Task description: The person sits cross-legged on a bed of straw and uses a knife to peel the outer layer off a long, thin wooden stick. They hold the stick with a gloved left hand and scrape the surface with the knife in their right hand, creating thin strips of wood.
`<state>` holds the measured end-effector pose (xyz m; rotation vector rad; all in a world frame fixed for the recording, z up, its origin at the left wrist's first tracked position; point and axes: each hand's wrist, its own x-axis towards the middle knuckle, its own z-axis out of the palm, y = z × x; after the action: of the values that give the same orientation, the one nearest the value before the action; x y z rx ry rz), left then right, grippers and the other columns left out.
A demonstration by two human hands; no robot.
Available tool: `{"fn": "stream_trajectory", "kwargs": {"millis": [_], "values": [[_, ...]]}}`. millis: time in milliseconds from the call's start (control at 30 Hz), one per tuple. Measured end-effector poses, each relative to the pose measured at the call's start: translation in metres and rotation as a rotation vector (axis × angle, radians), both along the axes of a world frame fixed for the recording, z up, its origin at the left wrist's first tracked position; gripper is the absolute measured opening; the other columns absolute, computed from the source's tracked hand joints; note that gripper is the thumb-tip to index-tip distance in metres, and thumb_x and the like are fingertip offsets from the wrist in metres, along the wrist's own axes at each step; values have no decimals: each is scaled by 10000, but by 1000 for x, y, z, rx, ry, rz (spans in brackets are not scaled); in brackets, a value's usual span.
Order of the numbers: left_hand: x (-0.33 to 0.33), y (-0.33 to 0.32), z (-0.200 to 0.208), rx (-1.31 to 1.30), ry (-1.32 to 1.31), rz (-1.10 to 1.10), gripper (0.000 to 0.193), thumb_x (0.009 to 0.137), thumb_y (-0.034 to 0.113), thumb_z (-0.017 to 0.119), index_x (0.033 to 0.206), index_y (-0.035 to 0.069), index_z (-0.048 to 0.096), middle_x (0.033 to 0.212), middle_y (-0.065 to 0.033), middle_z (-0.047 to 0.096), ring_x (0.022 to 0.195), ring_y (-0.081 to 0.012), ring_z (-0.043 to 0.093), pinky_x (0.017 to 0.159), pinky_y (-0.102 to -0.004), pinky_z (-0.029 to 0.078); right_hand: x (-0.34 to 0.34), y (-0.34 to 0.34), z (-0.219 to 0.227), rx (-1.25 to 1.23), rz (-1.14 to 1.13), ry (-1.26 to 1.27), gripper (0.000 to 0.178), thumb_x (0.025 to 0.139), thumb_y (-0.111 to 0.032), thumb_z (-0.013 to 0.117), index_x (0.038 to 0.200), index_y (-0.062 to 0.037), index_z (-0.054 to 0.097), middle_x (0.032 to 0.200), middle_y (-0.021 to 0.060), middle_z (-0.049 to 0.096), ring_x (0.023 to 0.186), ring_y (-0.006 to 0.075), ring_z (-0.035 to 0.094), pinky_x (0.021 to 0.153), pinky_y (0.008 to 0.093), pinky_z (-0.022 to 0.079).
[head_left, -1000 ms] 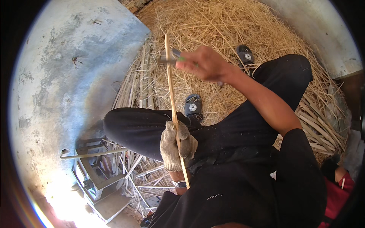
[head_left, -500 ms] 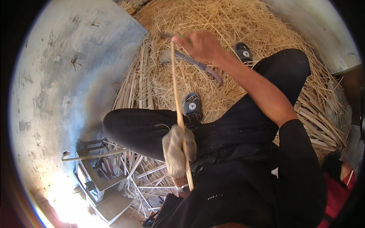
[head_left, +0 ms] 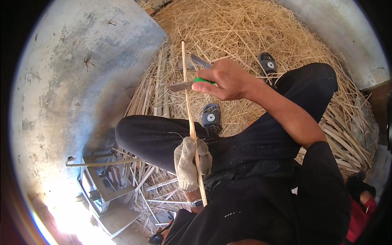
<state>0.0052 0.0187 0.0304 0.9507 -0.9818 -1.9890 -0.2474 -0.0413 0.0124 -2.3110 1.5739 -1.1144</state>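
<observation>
Head view, checked from my remote station with twelve o'clock as straight ahead of the wearer. Principal change: half a second ago the right hand was up at the far end of the pale strip; it is now drawn back toward the body, at one o'clock. The knife in its grasp lies across the strip, its blade pointing to nine o'clock. The fingers are closed round the green handle (whether the edge bites, I cannot tell from here).

The left hand, in a grey knitted glove, is at six o'clock, essentially unmoved and clamped on the strip between thumb and fingers. The strip runs from twelve to six, its near end beside the wristwatch.

My finding: the blade has returned to the stretch between grip and far end, so I judge that length to be the part under work, with the left hand serving as anchor.

Surroundings: a second metal blade at twelve, partly hidden by the right hand; loose straw-like shavings beyond; split strips at ten; a wooden frame at eight.
</observation>
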Motion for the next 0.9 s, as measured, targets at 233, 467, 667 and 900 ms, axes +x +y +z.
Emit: {"fn": "stream_trajectory", "kwargs": {"millis": [233,467,667,900], "values": [[-8,4,2,-20,-178,57,411,1039,340,494,778,30,563,437,-22,441,315,-103,380,319,-241,264,-10,-33,-25,14,-299,151,518,1026,-507,440,866,-79,684,449,46,432,384,225,454,388,361,350],[-3,17,17,14,-211,-28,420,1004,316,532,756,-14,604,452,-51,473,352,-114,405,350,-251,267,-107,-51,-35,267,-797,-350,635,1062,-539,240,634,-147,496,471,-26,393,450,66,440,398,296,341],[-9,-1,38,-214,-533,5,369,969,288,590,803,-36,648,505,-58,533,409,-108,446,427,-252,338,-46,-30,-21,-59,-347,-268,605,1041,-573,340,673,-130,526,490,-57,341,400,84,306,378,309,250],[-12,5,48,-230,-670,64,317,928,269,641,853,-34,694,534,-57,556,487,-103,484,492,-255,368,-22,-16,-9,-24,-194,-331,589,1026,-554,408,713,-86,582,460,15,433,396,152,442,398,338,352]]}}
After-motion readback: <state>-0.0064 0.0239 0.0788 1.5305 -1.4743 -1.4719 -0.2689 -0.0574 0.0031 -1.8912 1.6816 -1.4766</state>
